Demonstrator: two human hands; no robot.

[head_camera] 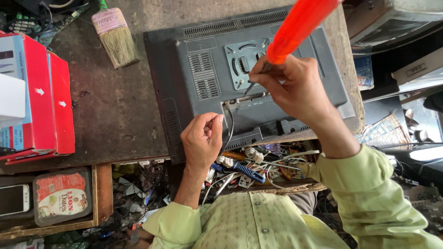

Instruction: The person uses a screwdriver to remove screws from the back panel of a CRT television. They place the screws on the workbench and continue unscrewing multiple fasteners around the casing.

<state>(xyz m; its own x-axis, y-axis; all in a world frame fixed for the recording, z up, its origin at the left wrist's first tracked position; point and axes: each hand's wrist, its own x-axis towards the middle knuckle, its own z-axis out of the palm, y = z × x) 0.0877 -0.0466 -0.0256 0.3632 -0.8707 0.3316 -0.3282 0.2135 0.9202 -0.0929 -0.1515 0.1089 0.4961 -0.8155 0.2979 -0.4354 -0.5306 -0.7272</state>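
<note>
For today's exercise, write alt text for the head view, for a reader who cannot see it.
The right hand works an orange-handled screwdriver at the back panel of a dark flat-screen set lying face down on a workbench. The left hand pinches something small by the set's cable. A paintbrush and red boxes lie left.

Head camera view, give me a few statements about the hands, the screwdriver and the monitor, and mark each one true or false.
1. The right hand holds a screwdriver with an orange handle. True.
2. The monitor lies screen up. False: its vented grey back faces up.
3. The left hand grips the paintbrush. False: the brush lies apart at the bench's far side; the hand is at the monitor's near edge.
4. Red boxes stand left of the monitor. True.
</note>
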